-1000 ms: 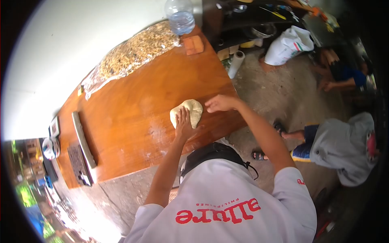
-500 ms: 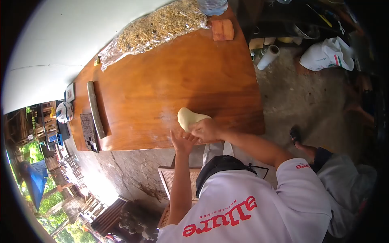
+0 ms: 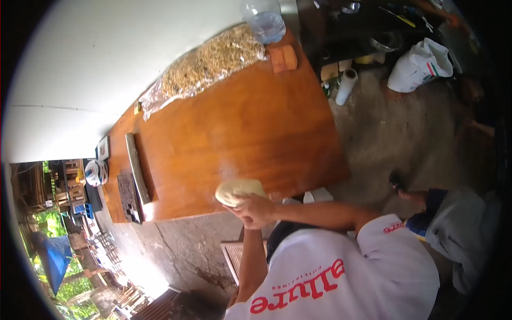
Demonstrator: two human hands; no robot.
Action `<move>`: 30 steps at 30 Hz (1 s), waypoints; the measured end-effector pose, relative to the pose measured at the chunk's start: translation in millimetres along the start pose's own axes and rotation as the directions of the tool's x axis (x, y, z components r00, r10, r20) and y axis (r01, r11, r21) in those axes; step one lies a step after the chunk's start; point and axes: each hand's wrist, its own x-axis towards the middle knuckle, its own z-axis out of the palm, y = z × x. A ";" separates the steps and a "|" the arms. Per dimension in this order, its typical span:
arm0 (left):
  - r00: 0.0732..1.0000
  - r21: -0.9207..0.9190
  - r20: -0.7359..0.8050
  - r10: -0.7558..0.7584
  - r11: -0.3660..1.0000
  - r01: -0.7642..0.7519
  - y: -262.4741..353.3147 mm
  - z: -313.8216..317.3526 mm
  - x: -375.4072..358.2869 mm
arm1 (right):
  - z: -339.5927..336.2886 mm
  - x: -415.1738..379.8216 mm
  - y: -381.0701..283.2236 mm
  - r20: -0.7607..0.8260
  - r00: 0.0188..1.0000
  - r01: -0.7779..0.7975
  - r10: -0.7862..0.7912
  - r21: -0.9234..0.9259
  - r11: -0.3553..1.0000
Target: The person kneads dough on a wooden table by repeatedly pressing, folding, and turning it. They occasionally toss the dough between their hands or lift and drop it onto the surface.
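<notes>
A smooth, pale lump of dough (image 3: 239,191) is at the near edge of the wooden table (image 3: 213,133). My right hand (image 3: 260,210) comes in from the right, its fingers closed on the near side of the dough. Beneath and behind it is my left hand (image 3: 246,220), close against the dough's lower edge; the right hand covers most of its fingers, so their grip does not show. Whitish flour dusts the wood just beyond the dough.
A long rolling pin (image 3: 137,168) and a dark flat tray (image 3: 128,197) lie at the table's left end. Along the wall are a plastic-wrapped brown mass (image 3: 208,64), a water bottle (image 3: 268,26) and a reddish block (image 3: 283,58). Another person's leg (image 3: 413,197) shows at right.
The right hand and the dough have shifted left and nearer my body. My left hand, spread beside the dough before, is now mostly behind the right hand. The camera view has shifted too.
</notes>
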 end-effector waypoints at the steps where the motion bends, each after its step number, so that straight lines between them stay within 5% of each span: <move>1: 0.999 0.002 0.011 0.041 0.999 -0.041 13.1 20.8 -5.8 | -15.7 3.1 -20.1 0.128 0.991 0.008 -0.022 0.107 0.994; 2: 0.997 -0.026 0.057 0.047 0.999 -0.045 26.7 42.1 -3.9 | -59.2 14.8 -42.7 0.313 0.916 -0.365 0.250 0.393 0.844; 4: 0.980 -0.114 0.199 -0.010 0.993 0.034 58.9 82.0 -2.0 | -64.1 23.9 -47.8 -0.236 0.891 -0.209 0.388 0.545 0.812; 6: 0.971 -0.064 0.235 -0.046 0.996 0.062 92.5 118.9 -5.3 | -102.9 43.0 -62.3 -0.623 0.749 -0.087 0.225 0.245 0.966; 7: 0.981 0.025 0.191 -0.036 0.999 0.031 105.0 139.4 -11.1 | -95.7 54.6 -61.5 -0.610 0.765 -0.069 0.206 0.241 0.968; 9: 0.977 0.062 0.160 -0.141 0.989 0.132 122.4 181.5 -31.4 | -88.2 66.4 -54.2 -0.520 0.847 -0.218 0.110 -0.150 0.964; 10: 0.971 0.092 0.219 -0.101 0.992 0.082 131.5 199.2 -43.9 | -92.8 66.8 -64.9 -0.527 0.844 -0.221 0.098 -0.175 0.960; 11: 0.959 0.120 0.277 -0.066 0.992 0.034 138.3 211.4 -52.8 | -99.8 66.7 -82.5 -0.455 0.844 -0.051 0.284 0.459 0.887; 12: 0.950 0.107 0.305 -0.069 0.994 0.038 143.1 219.0 -54.8 | -106.2 67.6 -93.9 -0.294 0.879 0.116 0.377 0.896 0.428; 13: 0.914 0.082 0.393 -0.099 0.994 0.073 147.1 221.4 -58.0 | -106.6 65.1 -99.9 -0.306 0.874 0.116 0.377 0.886 0.449; 16: 0.837 0.094 0.508 -0.204 0.979 0.182 152.9 226.2 -69.4 | -102.7 51.2 -108.9 -0.251 0.900 0.305 0.355 0.947 -0.104; 17: 0.803 0.136 0.530 -0.272 0.962 0.236 153.4 228.5 -70.5 | -88.4 42.5 -94.7 -0.266 0.893 0.317 0.363 0.945 -0.085; 19: 0.722 0.222 0.602 -0.342 0.940 0.261 147.6 224.4 -62.9 | -53.6 22.8 -60.0 -0.345 0.838 0.248 0.424 0.931 0.267; 21: 0.848 0.691 0.380 -0.368 0.723 0.004 149.4 237.9 -75.8 | -57.4 15.8 -69.2 -0.380 0.785 0.327 0.490 0.925 0.193; 22: 0.872 0.830 0.415 -0.259 0.501 -0.247 139.5 219.6 -59.0 | -57.8 9.4 -79.1 -0.372 0.744 0.387 0.555 0.917 0.095; 23: 0.864 0.833 0.417 -0.283 0.499 -0.238 132.3 216.9 -61.9 | -58.3 2.6 -91.7 -0.351 0.702 0.448 0.619 0.894 -0.001; 24: 0.840 0.765 0.538 0.063 0.381 -0.519 122.0 218.3 -65.1 | -67.0 -1.8 -99.9 -0.352 0.730 0.456 0.586 0.889 -0.035; 26: 0.674 0.659 0.649 0.353 0.182 -0.730 117.5 226.9 -68.4 | -76.9 -4.5 -115.0 -0.367 0.698 0.521 0.615 0.850 -0.084; 27: 0.547 0.626 0.706 0.451 -0.034 -0.779 125.3 231.8 -63.8 | -80.3 -5.0 -124.4 -0.374 0.685 0.573 0.626 0.807 -0.145; 29: 0.397 0.564 0.769 0.501 -0.241 -0.790 139.5 227.6 -48.9 | -81.2 -8.7 -136.2 -0.387 0.685 0.574 0.617 0.808 -0.131; 30: 0.663 0.649 0.708 0.245 0.143 -0.747 146.3 219.8 -36.1 | -76.7 -13.4 -129.2 -0.382 0.674 0.562 0.633 0.821 -0.103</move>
